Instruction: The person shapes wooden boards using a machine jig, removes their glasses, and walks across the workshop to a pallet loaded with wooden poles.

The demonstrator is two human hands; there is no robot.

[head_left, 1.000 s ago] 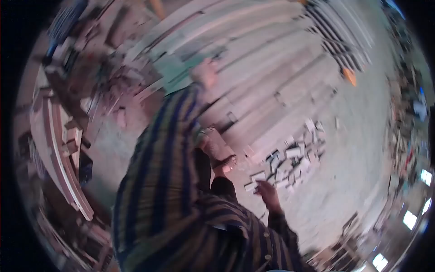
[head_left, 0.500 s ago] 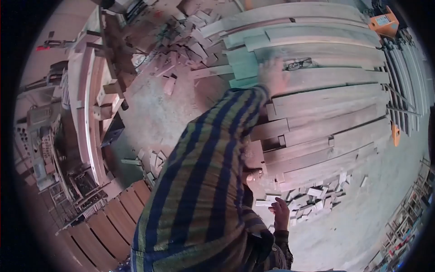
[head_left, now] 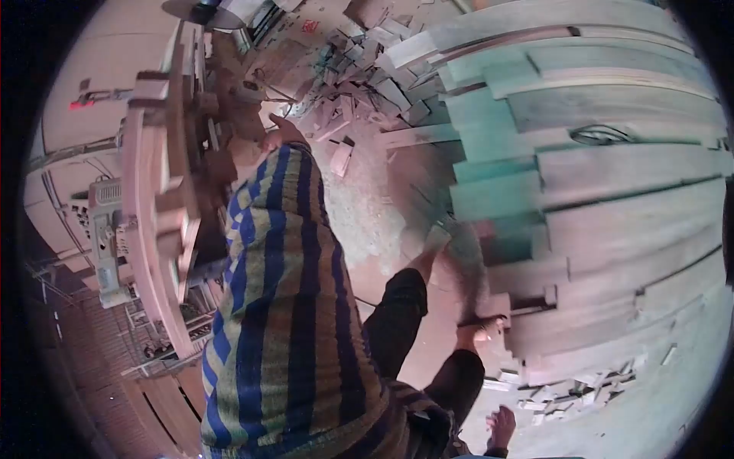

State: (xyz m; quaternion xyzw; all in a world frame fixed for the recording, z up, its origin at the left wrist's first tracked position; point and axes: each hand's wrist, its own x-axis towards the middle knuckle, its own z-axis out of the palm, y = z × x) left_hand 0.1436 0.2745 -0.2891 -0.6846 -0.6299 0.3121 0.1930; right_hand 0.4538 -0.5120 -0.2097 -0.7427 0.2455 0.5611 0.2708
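My left hand (head_left: 286,136), at the end of a striped sleeve (head_left: 283,283), is stretched toward the wooden workpiece (head_left: 153,222) at the left. Its fingers look apart and nothing shows in them, though they are slightly blurred. Low in the view, my right hand (head_left: 501,427) hangs near small wood offcuts (head_left: 573,394), fingers loosely bent and apart, empty. Long boards (head_left: 627,168) lie side by side at the right, with a dark thin loop (head_left: 602,135), like glasses, on one of them.
Heaped wood scraps (head_left: 355,88) lie at the top centre. My legs (head_left: 397,310) and feet stand beside the boards. A grey-green machine part (head_left: 109,237) is at the left, with brown slats (head_left: 164,409) below it. A round dark disc (head_left: 202,11) is at the top.
The view has turned left, so the boards sit further right. My left hand has moved off the boards to the workpiece side. My right hand appears lower, further from the offcuts.
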